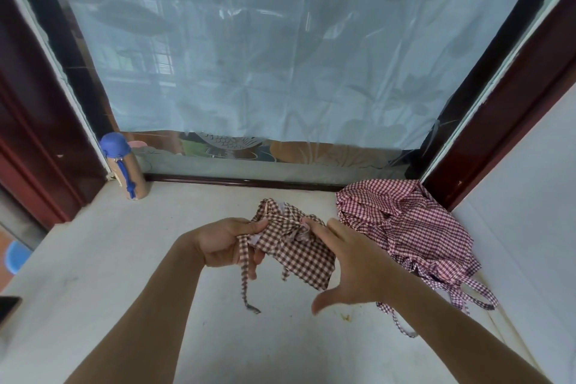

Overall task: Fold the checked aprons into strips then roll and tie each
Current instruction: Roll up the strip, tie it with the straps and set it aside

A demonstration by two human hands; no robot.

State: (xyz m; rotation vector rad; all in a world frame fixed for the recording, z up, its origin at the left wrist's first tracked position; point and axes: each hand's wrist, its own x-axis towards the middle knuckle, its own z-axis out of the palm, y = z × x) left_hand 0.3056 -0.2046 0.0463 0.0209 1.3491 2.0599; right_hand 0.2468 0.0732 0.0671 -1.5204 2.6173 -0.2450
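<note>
Your left hand (224, 241) grips the left end of the brown checked apron (299, 248). Your right hand (352, 265), with straight fingers, touches its far right part.

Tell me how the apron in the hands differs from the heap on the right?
The held apron is a small bunched bundle, brown-checked, gripped by the left hand and touched by the right hand; the heap is larger, red-checked, lying loose and untouched. Both are gingham with ties trailing.

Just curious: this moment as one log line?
left hand: grips brown apron | right hand: touches it | red aprons: heaped at right
</note>
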